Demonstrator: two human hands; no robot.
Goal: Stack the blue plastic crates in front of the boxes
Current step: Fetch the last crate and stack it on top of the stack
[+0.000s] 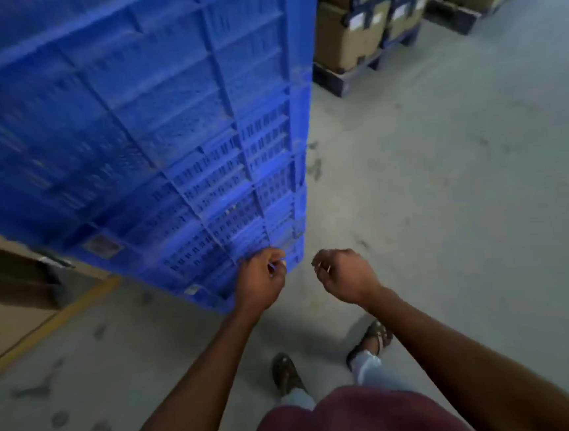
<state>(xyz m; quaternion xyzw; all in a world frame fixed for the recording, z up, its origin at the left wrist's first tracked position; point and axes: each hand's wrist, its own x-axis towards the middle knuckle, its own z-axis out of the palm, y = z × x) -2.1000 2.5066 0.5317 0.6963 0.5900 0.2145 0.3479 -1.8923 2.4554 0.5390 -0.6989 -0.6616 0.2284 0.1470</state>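
Left hand (259, 281) gripping blue crate stack (151, 124) low corner, right hand (345, 275) curled empty beside it

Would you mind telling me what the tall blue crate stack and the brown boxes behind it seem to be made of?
The tall blue crate stack looks like moulded plastic with a dull sheen: uniform colour, ribs, slotted vents. The brown boxes appear to be matte cardboard, judging by their tan faces and dark strapping, though blur leaves this uncertain.

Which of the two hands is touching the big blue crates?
The left hand: its fingers grip the low edge of the blue crate stack. The right hand hangs beside it, curled, holding nothing.
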